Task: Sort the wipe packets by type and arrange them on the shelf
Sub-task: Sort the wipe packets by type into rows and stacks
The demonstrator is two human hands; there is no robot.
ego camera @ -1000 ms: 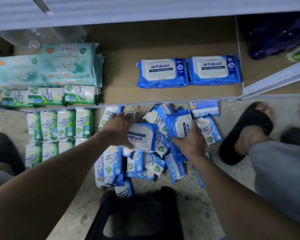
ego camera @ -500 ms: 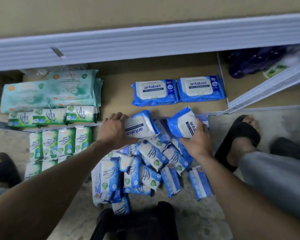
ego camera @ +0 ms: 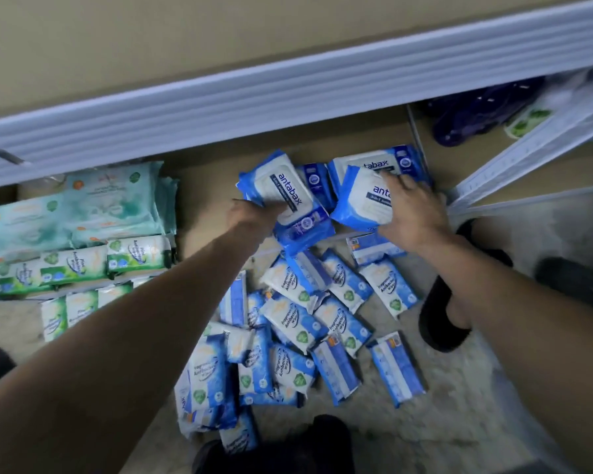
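My left hand (ego camera: 254,213) grips a blue antabax wipe packet (ego camera: 288,193) and holds it tilted over the bottom shelf (ego camera: 206,200). My right hand (ego camera: 411,213) grips a second blue antabax packet (ego camera: 363,200) just to the right. Both packets overlap two more antabax packets (ego camera: 397,162) lying on the shelf. Several small blue antibacterial wipe packets (ego camera: 305,323) lie piled on the floor below. At the shelf's left sit teal wipe packs (ego camera: 83,206) with small green packets (ego camera: 76,261) in front of them.
The white edge of an upper shelf (ego camera: 288,97) runs across above. A sandalled foot (ego camera: 449,306) stands to the right of the pile. A black stool (ego camera: 274,449) is at the bottom. More green packets (ego camera: 72,313) lie on the floor at left. Dark purple items (ego camera: 476,114) sit at the far right.
Both hands lifted an antabax packet each from the floor pile and carried them up and forward over the shelf, onto the two packets lying there.
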